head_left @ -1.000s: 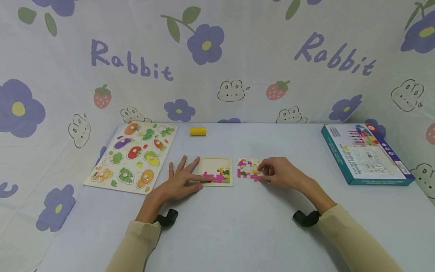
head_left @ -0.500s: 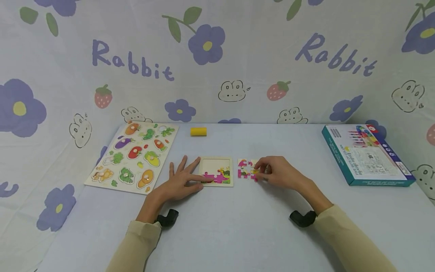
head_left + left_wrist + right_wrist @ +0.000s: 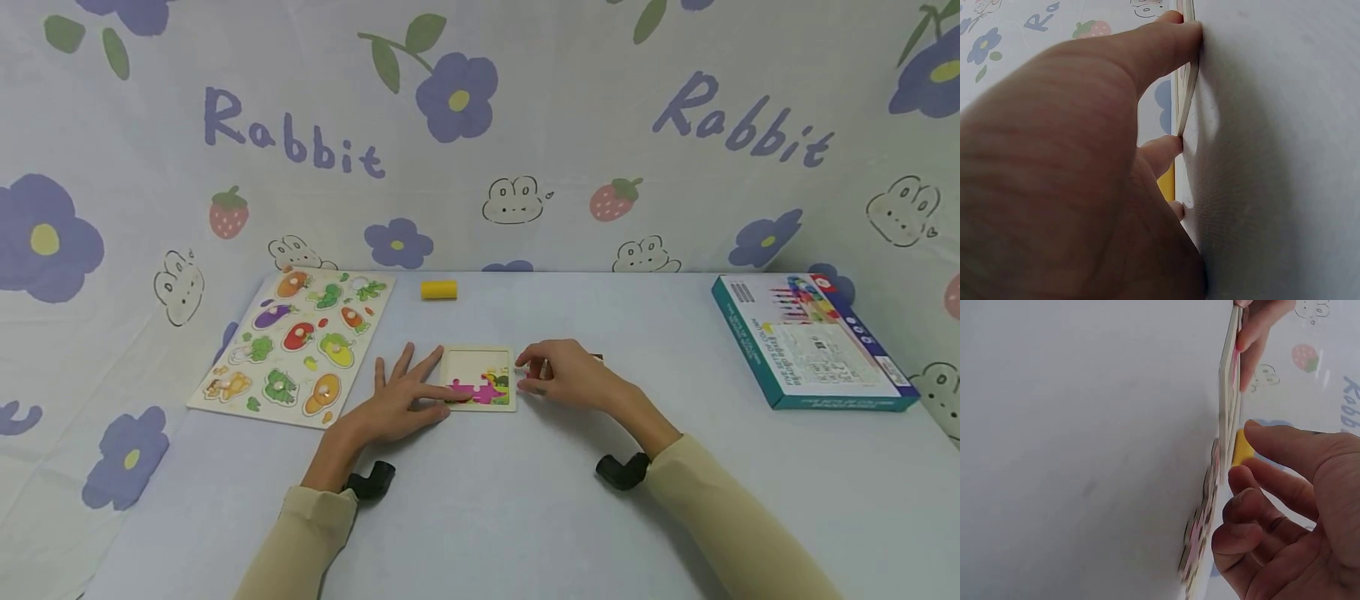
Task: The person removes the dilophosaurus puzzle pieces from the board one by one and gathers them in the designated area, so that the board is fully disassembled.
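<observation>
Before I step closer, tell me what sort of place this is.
Probably an indoor children's play corner, though it could be a staged set: a vegetable puzzle board and a partly filled jigsaw tray lie on the pale tabletop, before a rabbit-and-strawberry print backdrop.

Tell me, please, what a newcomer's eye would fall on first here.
Probably the purple flowers on the backdrop, behind the table. Next, the pink pieces in the tray, between the left hand and right hand. The colourful board at the table's left may stand out.
</observation>
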Motion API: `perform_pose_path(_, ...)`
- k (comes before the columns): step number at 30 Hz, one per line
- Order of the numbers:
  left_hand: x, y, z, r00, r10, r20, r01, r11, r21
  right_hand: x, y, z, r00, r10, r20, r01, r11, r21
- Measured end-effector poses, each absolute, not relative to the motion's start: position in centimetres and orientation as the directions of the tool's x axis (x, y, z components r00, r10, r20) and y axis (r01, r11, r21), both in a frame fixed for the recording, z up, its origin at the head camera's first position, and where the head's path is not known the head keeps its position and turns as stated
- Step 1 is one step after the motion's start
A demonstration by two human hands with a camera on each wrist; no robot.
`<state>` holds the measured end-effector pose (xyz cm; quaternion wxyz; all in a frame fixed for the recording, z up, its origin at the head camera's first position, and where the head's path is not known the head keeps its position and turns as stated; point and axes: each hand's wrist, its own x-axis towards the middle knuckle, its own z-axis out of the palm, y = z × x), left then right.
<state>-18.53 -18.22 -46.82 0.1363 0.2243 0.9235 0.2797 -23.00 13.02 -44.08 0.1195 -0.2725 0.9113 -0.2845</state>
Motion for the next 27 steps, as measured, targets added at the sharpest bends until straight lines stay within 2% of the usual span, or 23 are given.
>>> perform_pose_path(9, -18.6, -18.2, -46.7, -0.858, 0.499, -0.118, 0.347, 0.734, 0.583, -23.3, 11.3, -44.0, -0.794, -0.607, -0.044, -0.474, 0.662, -0.58)
perform_pose_path(27, -18.5, -18.3, -46.7, -0.858, 0.499, -0.118, 0.348, 0.736, 0.58, -23.4, 10.6, -44.0, -0.812, -0.573, -0.115, -0.423, 0.712, -0.561)
